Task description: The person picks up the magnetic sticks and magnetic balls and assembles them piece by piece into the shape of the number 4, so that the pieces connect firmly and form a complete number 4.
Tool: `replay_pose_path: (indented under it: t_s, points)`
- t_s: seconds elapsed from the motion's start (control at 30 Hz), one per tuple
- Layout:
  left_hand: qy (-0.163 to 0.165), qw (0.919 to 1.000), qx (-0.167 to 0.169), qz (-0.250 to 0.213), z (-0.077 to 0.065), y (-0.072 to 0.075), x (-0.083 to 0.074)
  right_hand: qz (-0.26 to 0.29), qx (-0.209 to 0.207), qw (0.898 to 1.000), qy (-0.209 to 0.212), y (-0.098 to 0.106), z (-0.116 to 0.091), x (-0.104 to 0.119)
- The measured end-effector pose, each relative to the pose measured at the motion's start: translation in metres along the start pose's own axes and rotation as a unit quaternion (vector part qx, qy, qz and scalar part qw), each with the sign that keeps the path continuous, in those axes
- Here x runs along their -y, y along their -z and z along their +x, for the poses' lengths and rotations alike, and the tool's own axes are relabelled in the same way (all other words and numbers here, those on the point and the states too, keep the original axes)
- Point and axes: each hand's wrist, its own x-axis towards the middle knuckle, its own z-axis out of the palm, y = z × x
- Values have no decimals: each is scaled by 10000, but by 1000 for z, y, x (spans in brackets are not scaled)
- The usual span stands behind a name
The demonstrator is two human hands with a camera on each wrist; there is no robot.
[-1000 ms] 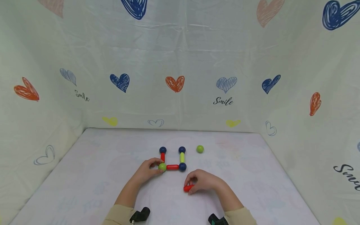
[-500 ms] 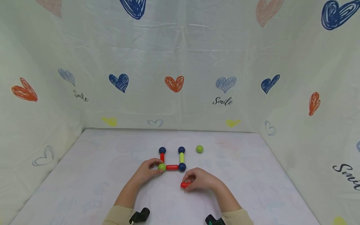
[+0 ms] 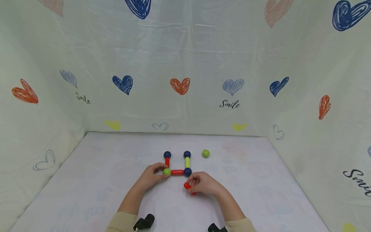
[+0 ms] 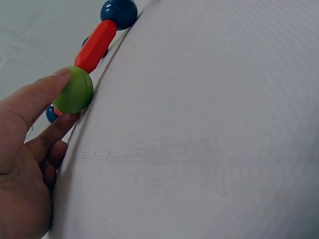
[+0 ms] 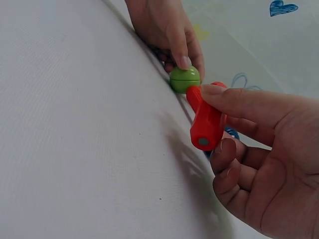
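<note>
My left hand [image 3: 152, 176] pinches a green ball [image 4: 75, 92] between thumb and fingers. This ball is the near left corner of a U-shaped frame. A red rod [image 4: 96, 46] runs from it to a far blue ball [image 3: 167, 154], and another red rod [image 3: 177, 172] leads to a near right blue ball [image 3: 187, 172]. From there a yellow-green rod [image 3: 187, 162] reaches a second far blue ball [image 3: 187, 154]. My right hand [image 3: 206, 183] grips a loose red magnetic rod [image 5: 207, 127] by its middle, just in front of the near right blue ball. Its grey end disc faces the right wrist camera.
A loose green ball [image 3: 205, 153] lies to the right of the frame, on the white table cover [image 3: 246, 170]. Behind the table hangs a pale curtain [image 3: 203, 64] printed with hearts. Black camera mounts [image 3: 144, 222] sit at both wrists.
My right hand has moved left and away from me, closer to the frame, and the red magnetic rod in it has turned from sideways to slanted. The left hand stays on the green ball.
</note>
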Motion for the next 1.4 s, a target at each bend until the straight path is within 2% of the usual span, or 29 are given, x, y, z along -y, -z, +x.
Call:
replay_pose_path:
  t_s: [0.37, 0.8, 1.1, 1.4]
  points:
    - [122, 9999, -18, 48, 0, 0, 0, 98, -506, 9983, -258, -3, 1, -2]
    - [17, 10000, 7, 23, 1, -1, 0, 222, -1196, 9902, -685, -10, 4, 1]
    - [-31, 10000, 26, 13, 2, 0, 1, 107, -1573, 9831, -929, -18, 6, 3]
    - [-8, 10000, 39, -27, 1, 0, 1, -17, -1747, 9806, -886, -22, 7, 0]
